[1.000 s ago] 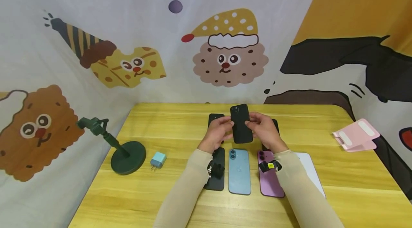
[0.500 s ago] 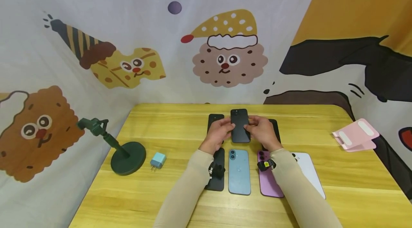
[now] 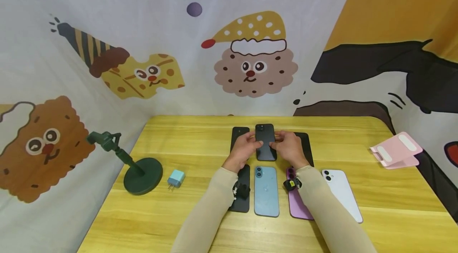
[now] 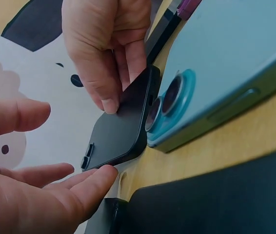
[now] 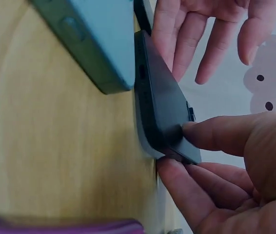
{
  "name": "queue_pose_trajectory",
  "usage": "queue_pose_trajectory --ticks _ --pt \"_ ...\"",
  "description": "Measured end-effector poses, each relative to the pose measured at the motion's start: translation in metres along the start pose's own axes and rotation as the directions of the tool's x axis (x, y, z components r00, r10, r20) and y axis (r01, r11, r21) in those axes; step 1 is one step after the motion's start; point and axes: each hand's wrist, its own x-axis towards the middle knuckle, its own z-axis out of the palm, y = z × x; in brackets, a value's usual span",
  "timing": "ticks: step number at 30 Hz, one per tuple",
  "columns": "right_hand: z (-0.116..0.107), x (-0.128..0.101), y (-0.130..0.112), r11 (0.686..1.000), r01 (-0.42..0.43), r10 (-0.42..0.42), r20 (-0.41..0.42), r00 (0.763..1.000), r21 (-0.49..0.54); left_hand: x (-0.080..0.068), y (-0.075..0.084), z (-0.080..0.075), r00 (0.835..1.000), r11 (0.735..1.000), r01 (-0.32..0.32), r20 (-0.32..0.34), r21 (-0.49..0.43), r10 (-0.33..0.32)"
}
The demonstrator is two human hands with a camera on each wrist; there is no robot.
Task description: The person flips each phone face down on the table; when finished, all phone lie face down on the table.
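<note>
A black smartphone (image 3: 265,137) lies back up with its camera at the far end, between my two hands and close over the table. My right hand (image 3: 290,149) pinches its right edge, thumb (image 5: 211,132) on the back and fingers under the side. At the opposite edge, my left hand (image 3: 244,149) has its fingertips (image 4: 104,176) right at the phone's side, while the thumb (image 4: 28,116) is lifted away from it. Just nearer stands the light blue phone (image 3: 266,191), camera end toward the black one. Other black phones (image 3: 240,130) (image 3: 306,145) flank the hands, partly covered.
In the near row are a black phone (image 3: 244,205), a purple phone (image 3: 299,207) under the right forearm and a white phone (image 3: 342,193). To the left are a green stand (image 3: 143,177) and a blue charger (image 3: 176,177). A pink folding stand (image 3: 397,149) sits far right.
The black phone has come down toward the table and lies flatter, between the two back-row phones. My right hand has shifted left with it, uncovering more of the white phone. The left thumb has lifted off.
</note>
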Motion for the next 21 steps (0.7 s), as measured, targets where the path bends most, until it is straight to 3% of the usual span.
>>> queue_pose_trajectory --ticks 5,13,21 --pt "-0.002 -0.001 0.000 0.999 0.004 -0.004 0.007 1.000 -0.034 -0.001 0.000 0.001 0.999 1.000 -0.011 0.036 -0.011 0.012" --pt "-0.007 -0.002 0.000 1.000 0.011 -0.010 0.035 0.999 -0.026 -0.004 0.002 0.002 1.000 0.996 0.020 -0.007 0.085 -0.019" --pt "-0.011 -0.003 0.001 1.000 -0.025 0.024 0.067 0.997 0.009 -0.005 0.002 0.004 1.000 0.994 0.019 -0.019 0.109 -0.017"
